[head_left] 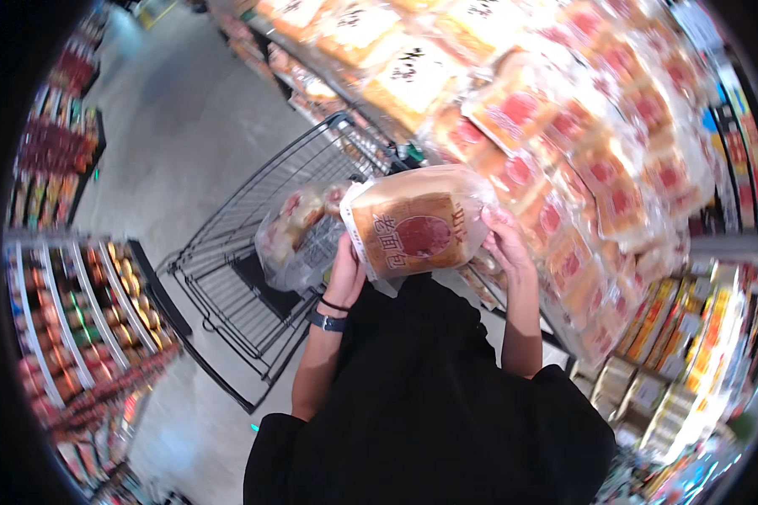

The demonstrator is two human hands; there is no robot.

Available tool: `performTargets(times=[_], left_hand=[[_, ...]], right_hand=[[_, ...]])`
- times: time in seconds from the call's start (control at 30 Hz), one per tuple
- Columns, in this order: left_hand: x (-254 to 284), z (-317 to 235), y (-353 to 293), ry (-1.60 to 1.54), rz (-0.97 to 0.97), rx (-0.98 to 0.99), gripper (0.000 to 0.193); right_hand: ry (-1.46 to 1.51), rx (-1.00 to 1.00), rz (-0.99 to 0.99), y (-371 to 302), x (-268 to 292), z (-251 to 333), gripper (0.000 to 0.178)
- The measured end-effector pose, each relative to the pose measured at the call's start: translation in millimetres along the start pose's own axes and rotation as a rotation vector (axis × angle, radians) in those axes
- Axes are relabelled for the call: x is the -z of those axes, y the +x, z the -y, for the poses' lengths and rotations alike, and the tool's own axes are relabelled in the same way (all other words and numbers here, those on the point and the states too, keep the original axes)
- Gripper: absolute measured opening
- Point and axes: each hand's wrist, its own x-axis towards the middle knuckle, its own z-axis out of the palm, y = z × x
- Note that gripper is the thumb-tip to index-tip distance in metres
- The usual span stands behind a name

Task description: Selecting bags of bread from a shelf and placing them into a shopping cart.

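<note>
A bagged loaf of bread [404, 220], golden brown with a round red label, is held up in front of my chest. My left hand [347, 273] grips its lower left side, the fingers partly hidden behind the bag. At the other end, my right hand [504, 240] is closed on the gathered right side of the wrapper. Below and left of the loaf stands a dark wire shopping cart [219, 244]. Inside the cart lies a clear plastic bag [290, 240] with several round pale items in it.
On the right rises a display heaped with bagged loaves [564, 198], its upper part bearing packs with white labels [413, 71]. A shelf of jars [84, 311] stands at left. Yellow-packed goods [674, 328] fill a shelf at right. Grey floor [177, 109] runs along the aisle.
</note>
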Motion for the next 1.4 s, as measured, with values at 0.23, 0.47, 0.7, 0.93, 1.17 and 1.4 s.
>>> performTargets(times=[0.23, 0.47, 0.7, 0.93, 1.17, 1.4], left_hand=[[-100, 62, -1, 0.133, 0.291, 0.282, 0.049], [-179, 123, 2, 0.113, 0.443, 0.567, 0.073], [-249, 159, 38, -0.144, 0.457, 0.506, 0.079], [-293, 191, 92, -0.368, 0.473, 0.373, 0.083], [-296, 210, 145, -0.382, 0.397, 0.343, 0.082], [-286, 212, 177, -0.317, 0.333, 0.318, 0.083]], right_hand=[[-0.038, 0.163, -0.471, -86, 73, 43, 0.027], [-0.171, 0.239, -0.494, -128, 171, 64, 0.034], [-0.963, 0.544, -0.354, -84, 187, 188, 0.032], [-1.315, 0.745, -0.412, 12, 216, 248, 0.041], [-1.314, 0.678, -0.393, 49, 214, 241, 0.038], [-1.426, 0.658, -0.547, 56, 211, 222, 0.034]])
